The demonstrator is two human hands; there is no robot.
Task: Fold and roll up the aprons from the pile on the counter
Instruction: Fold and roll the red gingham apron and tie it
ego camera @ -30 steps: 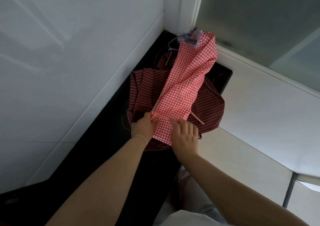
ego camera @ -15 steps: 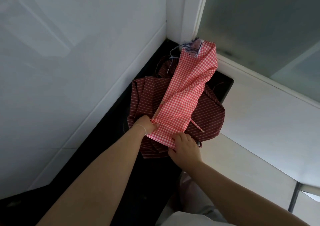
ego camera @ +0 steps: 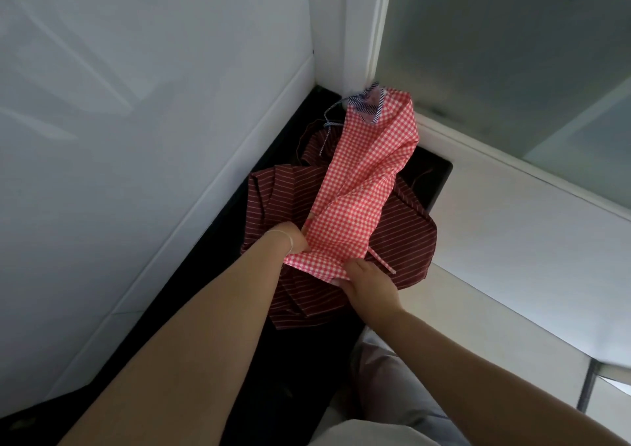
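A red-and-white gingham apron [ego camera: 358, 189] stretches from the far corner of the black counter [ego camera: 205, 292] toward me, lying over a dark red striped apron [ego camera: 403, 241]. My left hand [ego camera: 293, 239] pinches the gingham's near left edge. At the near corner of the same cloth, my right hand [ego camera: 370, 283] grips from below. A blue-striped cloth [ego camera: 367, 104] peeks out at the gingham's far end, against the window frame.
White wall tiles [ego camera: 153, 121] run along the left of the narrow counter. A frosted window [ego camera: 512, 53] and a white sill [ego camera: 512, 241] lie to the right. The counter's right edge drops off beside my legs [ego camera: 392, 394].
Both hands have drawn the gingham's near edge toward me. My right hand slid from on top of the cloth to gripping its near corner.
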